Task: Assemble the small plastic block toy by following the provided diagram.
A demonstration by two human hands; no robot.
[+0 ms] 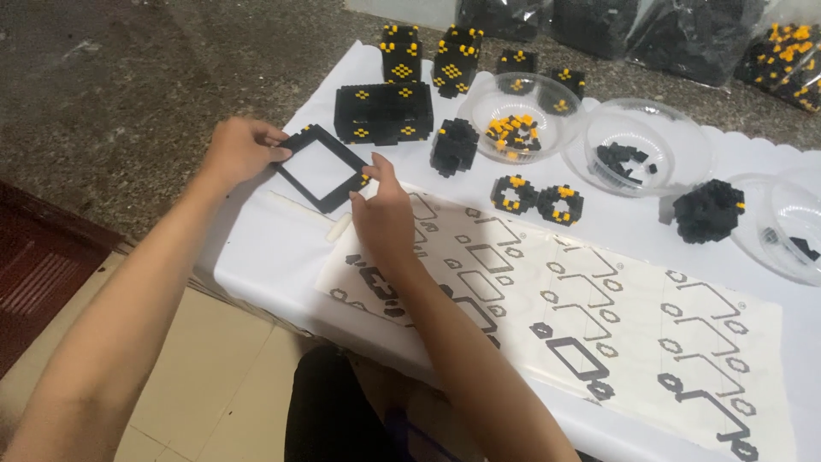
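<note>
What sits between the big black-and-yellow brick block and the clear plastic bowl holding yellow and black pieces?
In the head view, a small all-black brick cluster stands between the big black-and-yellow brick block and the clear plastic bowl, on the white table cover.

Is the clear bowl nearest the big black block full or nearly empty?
Nearly empty: the clear bowl holds only a small heap of black and yellow bricks on its bottom, with bare plastic showing around them.

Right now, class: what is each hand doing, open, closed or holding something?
Left hand: closed on the black square frame, gripping its left corner.
Right hand: fingertips pinching the same frame's right corner.
</note>
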